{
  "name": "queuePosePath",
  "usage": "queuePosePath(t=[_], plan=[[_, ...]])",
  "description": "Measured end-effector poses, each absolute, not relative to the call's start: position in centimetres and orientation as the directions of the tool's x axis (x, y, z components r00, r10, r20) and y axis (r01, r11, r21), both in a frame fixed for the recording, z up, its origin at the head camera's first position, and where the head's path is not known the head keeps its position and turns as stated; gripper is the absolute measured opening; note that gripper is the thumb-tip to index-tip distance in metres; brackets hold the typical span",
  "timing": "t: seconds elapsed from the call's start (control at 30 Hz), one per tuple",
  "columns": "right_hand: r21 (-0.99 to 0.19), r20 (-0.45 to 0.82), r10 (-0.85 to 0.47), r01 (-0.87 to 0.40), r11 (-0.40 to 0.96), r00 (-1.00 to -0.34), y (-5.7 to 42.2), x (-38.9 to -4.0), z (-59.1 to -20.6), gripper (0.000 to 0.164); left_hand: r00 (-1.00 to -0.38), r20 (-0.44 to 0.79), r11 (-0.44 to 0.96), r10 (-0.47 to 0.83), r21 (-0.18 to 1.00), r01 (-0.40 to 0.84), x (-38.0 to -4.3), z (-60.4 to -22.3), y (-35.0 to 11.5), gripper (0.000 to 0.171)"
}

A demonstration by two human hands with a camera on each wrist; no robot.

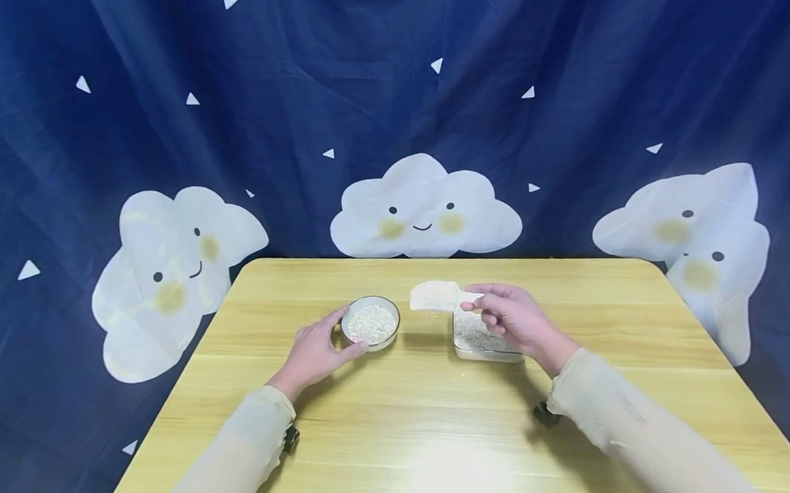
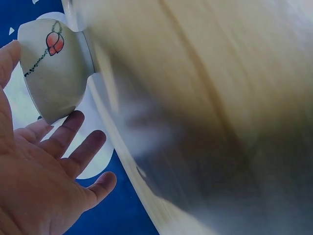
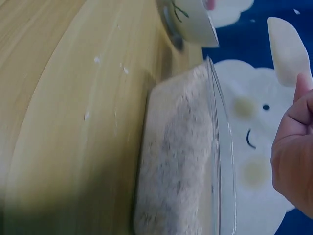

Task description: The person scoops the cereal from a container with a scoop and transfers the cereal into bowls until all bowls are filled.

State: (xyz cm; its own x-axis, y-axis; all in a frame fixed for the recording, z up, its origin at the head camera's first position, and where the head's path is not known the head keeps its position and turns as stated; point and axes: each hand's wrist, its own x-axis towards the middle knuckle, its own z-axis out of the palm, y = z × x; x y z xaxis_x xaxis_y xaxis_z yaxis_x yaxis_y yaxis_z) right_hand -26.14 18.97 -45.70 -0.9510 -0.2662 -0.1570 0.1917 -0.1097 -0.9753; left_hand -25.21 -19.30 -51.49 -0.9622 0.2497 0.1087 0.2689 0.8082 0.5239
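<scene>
Currently, right hand (image 1: pixel 513 319) pinches white scoop (image 1: pixel 432 296), raised above wooden table (image 1: pixel 380 447) between flower-painted bowl (image 2: pixel 58 81) and clear rectangular container (image 1: pixel 488 355), both holding grains (image 1: pixel 371 324); left hand (image 1: pixel 313 354) grips bowl from its side.

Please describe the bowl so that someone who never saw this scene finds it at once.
On the wooden table, before the dark blue curtain, the left hand holds a bowl. It contains pale grains and has a dark rim. Its round shape and painted red flower set it apart from the clear, straight-sided container to its right.
</scene>
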Motion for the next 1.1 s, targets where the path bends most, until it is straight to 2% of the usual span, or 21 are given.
queuePosePath(t=[0.43,0.93,1.1], plan=[[-0.980,-0.161,-0.185,0.134,0.149,-0.969,13.5,-26.8,-44.2,0.042,-0.975,0.048,0.796,0.217,0.569,0.206,-25.6,-51.5,-18.8,0.103],[-0.903,-0.015,-0.212,-0.078,0.423,-0.977,9.9,-26.0,-43.4,0.033,-0.981,0.022,0.786,0.192,0.596,0.168,-25.6,-51.9,-18.8,0.104],[-0.870,0.041,-0.221,-0.144,0.471,-0.974,8.9,-25.4,-43.1,0.032,-0.981,0.012,0.784,0.192,0.599,0.161,-25.7,-51.8,-18.7,0.103]])
